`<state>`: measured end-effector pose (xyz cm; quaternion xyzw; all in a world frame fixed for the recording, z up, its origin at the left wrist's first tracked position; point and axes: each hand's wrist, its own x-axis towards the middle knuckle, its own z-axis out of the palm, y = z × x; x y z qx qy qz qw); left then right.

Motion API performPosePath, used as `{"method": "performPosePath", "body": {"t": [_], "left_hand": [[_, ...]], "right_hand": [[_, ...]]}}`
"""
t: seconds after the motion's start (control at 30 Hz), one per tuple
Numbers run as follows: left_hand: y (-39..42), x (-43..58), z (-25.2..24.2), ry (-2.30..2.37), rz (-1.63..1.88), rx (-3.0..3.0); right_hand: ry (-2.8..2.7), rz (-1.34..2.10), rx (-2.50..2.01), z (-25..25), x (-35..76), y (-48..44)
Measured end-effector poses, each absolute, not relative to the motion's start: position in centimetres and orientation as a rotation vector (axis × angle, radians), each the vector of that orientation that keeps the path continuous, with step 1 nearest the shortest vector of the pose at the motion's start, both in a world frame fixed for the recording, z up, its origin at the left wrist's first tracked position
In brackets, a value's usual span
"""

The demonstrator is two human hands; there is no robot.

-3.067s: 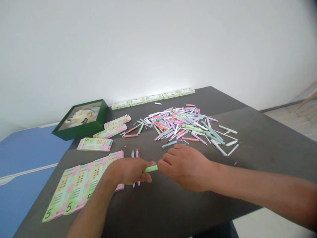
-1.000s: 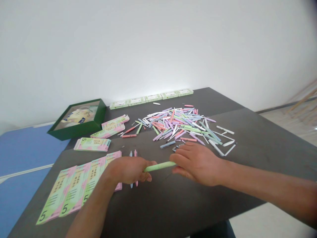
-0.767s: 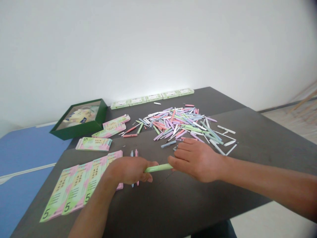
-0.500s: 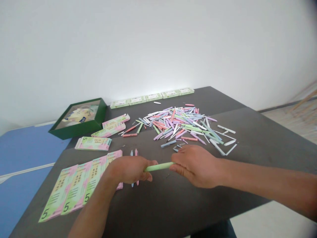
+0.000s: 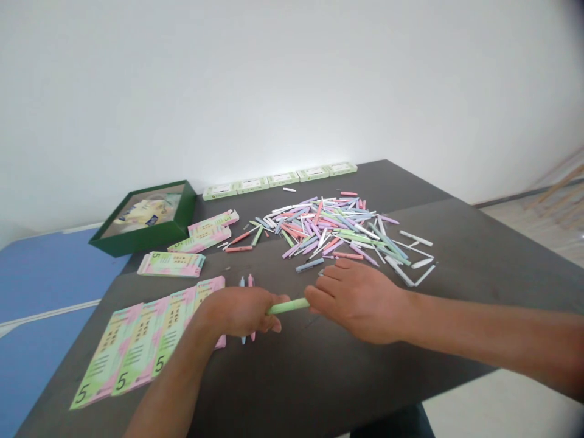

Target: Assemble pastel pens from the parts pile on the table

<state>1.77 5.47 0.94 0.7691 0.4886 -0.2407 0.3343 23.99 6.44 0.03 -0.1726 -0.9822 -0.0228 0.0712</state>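
Note:
A light green pen barrel [image 5: 290,305] stretches between my two hands above the dark table. My left hand [image 5: 241,311] pinches its left end between thumb and fingers. At its right end, the fingers of my right hand [image 5: 353,301] are closed and cover the tip. Two assembled pens, a blue pen [image 5: 243,310] and a pink pen [image 5: 252,307], lie on the table, partly hidden behind my left hand. Past my right hand spreads a pile of loose pen parts [image 5: 328,228] in pink, purple, green, blue and white.
Several flat green-and-pink cartons [image 5: 132,347] overlap at the front left, with more cartons [image 5: 172,264] behind. A green box [image 5: 141,234] holding plastic-wrapped items stands at the back left. A row of small boxes [image 5: 283,178] lines the wall along the table's [image 5: 387,389] far edge.
My right hand has shifted slightly left along the green barrel and its fingers have turned, so less of the barrel shows. My left hand keeps its hold, nearly still.

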Motion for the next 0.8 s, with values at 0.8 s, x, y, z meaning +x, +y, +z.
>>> {"method": "performPosePath", "body": {"t": [0.8], "left_hand": [[5.4, 2.2, 0.8, 1.297, -0.679, 2.022]], "right_hand": [[-3.036, 0.175, -0.740, -0.1, 23.3, 6.7]]}}
